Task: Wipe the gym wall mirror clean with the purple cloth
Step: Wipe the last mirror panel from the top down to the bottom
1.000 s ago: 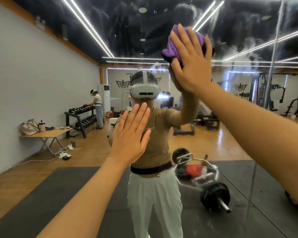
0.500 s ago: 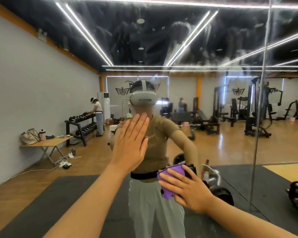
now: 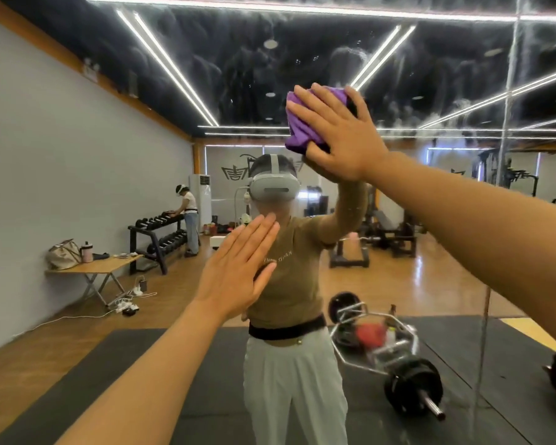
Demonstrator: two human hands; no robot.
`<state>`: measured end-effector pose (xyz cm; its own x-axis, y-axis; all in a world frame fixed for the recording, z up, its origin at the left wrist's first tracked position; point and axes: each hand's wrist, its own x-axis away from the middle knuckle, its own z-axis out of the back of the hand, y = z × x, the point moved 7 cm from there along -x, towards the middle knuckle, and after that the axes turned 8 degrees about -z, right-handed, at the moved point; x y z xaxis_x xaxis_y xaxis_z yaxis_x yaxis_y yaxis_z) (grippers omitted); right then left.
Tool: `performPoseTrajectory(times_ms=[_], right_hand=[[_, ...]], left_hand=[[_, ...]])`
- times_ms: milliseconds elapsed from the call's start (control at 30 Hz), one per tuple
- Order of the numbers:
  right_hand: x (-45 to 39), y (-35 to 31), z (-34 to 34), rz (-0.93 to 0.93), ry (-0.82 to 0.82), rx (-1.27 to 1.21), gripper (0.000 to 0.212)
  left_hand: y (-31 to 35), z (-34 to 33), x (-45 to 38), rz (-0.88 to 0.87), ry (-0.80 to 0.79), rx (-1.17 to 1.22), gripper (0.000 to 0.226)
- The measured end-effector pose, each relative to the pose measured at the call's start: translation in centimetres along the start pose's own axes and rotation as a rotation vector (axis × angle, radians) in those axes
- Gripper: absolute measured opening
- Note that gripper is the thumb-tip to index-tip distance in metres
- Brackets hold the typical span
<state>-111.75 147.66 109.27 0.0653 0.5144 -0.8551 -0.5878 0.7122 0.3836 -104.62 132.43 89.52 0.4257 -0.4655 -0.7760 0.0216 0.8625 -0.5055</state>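
One bunched purple cloth (image 3: 302,123) under flat right-hand fingers (image 3: 321,107) on smeared mirror (image 3: 430,91); left-hand fingers (image 3: 254,242) straight

The mirror (image 3: 398,75) is glossy glass, hazed with whitish smears toward one and two o'clock. The purple cloth (image 3: 297,130) at twelve o'clock looks soft, matt and crumpled. Reflected at five o'clock, the barbell frame (image 3: 374,319) is shiny bare metal with dull black plates. The floor (image 3: 382,281) is polished wood with a sheen; the mat (image 3: 206,380) at six o'clock is matt dark rubber. At nine o'clock, the folding table (image 3: 109,264) has a pale wooden top.
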Motion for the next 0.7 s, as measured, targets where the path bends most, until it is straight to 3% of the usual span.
performPoseTrajectory(times_ms=[133,200,533,700], right_hand=[[2.8,-1.5,-1.0,-0.130,0.201,-0.086,0.061],[6.2,-3.9,-2.5,-0.071,0.220,-0.102,0.059],[28.3,-11.5,-10.5,0.343,-0.073,0.066,0.068],[28.6,-10.6,-11.1,0.505,-0.128,0.130,0.071]], left_hand=[[0.0,-0.1,0.1,0.005,0.027,-0.014,0.063],[0.1,-0.1,0.1,0.013,0.044,0.001,0.062],[0.1,-0.6,0.6,0.103,0.001,0.099,0.068],[0.0,-0.5,0.7,0.087,-0.010,0.078,0.068]])
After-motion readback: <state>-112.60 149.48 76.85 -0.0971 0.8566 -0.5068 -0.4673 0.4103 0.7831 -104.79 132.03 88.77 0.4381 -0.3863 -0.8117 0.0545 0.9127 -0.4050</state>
